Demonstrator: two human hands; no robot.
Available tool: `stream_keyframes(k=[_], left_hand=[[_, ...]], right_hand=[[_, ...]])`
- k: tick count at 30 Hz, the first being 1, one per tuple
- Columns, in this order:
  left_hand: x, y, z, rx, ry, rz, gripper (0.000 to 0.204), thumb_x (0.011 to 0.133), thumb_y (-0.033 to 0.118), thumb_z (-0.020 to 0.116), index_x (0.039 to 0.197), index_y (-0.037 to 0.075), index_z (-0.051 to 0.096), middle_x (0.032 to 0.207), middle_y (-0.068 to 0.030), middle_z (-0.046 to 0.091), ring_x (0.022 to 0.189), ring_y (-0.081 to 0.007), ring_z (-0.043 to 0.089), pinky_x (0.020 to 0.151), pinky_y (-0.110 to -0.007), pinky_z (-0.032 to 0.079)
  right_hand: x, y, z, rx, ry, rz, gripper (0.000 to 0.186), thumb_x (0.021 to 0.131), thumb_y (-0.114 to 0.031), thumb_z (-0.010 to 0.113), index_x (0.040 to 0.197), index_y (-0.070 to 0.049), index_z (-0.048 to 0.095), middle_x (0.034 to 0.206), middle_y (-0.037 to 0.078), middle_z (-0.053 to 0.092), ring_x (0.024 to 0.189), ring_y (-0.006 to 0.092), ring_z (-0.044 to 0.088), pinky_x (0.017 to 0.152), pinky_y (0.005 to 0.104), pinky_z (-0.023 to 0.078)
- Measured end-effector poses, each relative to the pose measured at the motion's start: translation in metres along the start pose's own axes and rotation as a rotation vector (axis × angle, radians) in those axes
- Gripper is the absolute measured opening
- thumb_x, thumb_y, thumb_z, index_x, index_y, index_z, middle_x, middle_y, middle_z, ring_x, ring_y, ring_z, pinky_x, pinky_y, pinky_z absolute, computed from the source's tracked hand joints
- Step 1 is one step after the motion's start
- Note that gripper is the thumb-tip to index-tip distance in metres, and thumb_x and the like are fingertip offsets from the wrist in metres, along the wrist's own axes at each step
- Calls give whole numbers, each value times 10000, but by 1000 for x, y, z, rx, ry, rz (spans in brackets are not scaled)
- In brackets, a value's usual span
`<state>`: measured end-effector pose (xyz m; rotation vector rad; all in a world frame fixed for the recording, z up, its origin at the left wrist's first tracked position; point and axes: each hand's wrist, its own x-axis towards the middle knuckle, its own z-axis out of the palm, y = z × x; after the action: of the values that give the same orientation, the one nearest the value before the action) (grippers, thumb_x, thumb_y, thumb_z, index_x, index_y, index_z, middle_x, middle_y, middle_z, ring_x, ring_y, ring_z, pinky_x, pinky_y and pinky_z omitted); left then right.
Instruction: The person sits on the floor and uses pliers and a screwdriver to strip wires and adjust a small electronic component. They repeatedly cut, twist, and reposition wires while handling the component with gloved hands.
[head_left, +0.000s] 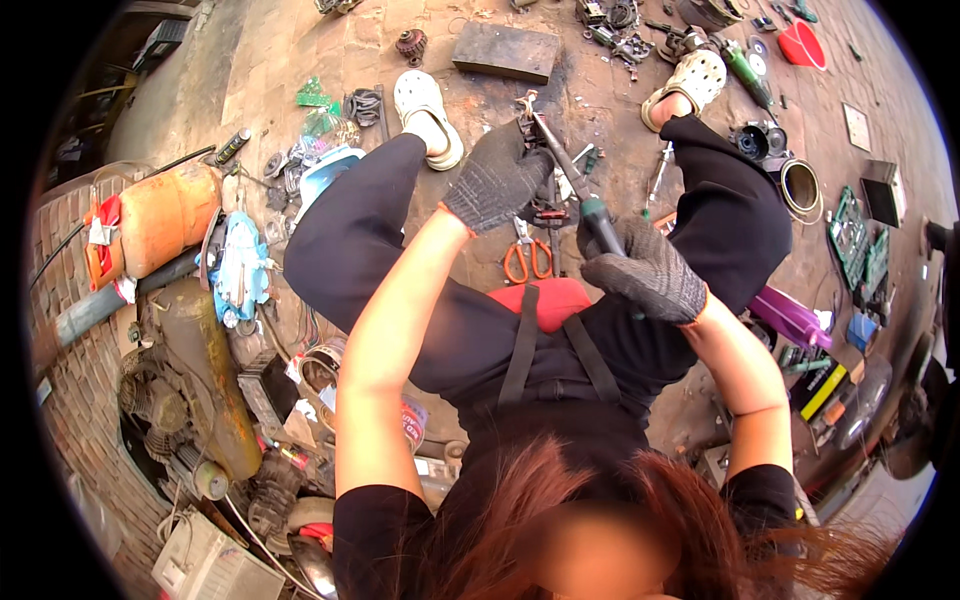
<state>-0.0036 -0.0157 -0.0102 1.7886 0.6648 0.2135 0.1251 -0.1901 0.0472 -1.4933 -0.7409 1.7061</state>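
Your right hand [648, 272] grips the green-and-grey tool [580, 188] slanting through the upper centre of the head view; your left hand [500, 180] curls beside its shaft, its hold unclear. Orange-handled scissors [524, 238] lie mid-frame.

black top [550, 425], short sleeves [385, 530] | black trousers [365, 215] | 2 grey knit gloves [495, 185], orange-edged cuffs [456, 221] | 2 cream perforated clogs [424, 105]

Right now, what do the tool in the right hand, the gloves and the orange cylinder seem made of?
Tool: shaft probably metal, dull grey sheen; handle likely smooth moulded plastic. Gloves: apparently knitted fabric, matte, flecked texture. Cylinder: likely painted metal, its orange coat mottled.
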Motion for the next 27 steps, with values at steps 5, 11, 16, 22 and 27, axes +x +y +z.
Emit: stream_keyframes(k=[5, 11, 16, 22, 27], left_hand=[[-12, 16, 8, -424, 105, 88, 192, 890, 13, 510, 1073, 2, 568, 940, -62, 645, 831, -117, 612, 745, -255, 518], [-19, 34, 21, -656, 233, 93, 152, 861, 27, 497, 968, -3, 601, 807, -40, 636, 718, -96, 591, 671, -263, 494], [-20, 33, 19, -462, 215, 116, 161, 889, 22, 495, 1026, -5, 575, 895, -51, 639, 785, -107, 605, 727, -255, 502], [-13, -9, 17, -79, 266, 124, 201, 844, 92, 559, 1016, -11, 578, 855, -116, 668, 764, -211, 658, 697, -333, 517], [-22, 10, 0, 459, 267, -6, 281, 787, 247, 571, 845, -28, 589, 736, -247, 603, 732, -416, 607, 673, -489, 480]], right_hand=[[-3, 23, 24, 810, -221, -72, 308, 733, -161, 663, 968, -49, 499, 721, 7, 383, 536, 96, 349, 456, 236, 285], [-8, 4, 53, 1266, -427, -244, 236, 744, -203, 666, 703, -68, 477, 836, 38, 369, 613, 118, 348, 474, 234, 261], [-5, 14, 69, 1457, -470, -304, 338, 726, -201, 674, 910, 8, 483, 780, 35, 377, 585, 103, 341, 461, 224, 279], [1, 11, 40, 741, -111, -104, 463, 755, -203, 635, 1134, 17, 486, 865, 66, 523, 721, 142, 458, 627, 268, 411], [-5, 13, 19, 235, -23, 132, 458, 811, -208, 630, 1203, 0, 517, 952, 54, 593, 790, 127, 539, 711, 245, 445]])
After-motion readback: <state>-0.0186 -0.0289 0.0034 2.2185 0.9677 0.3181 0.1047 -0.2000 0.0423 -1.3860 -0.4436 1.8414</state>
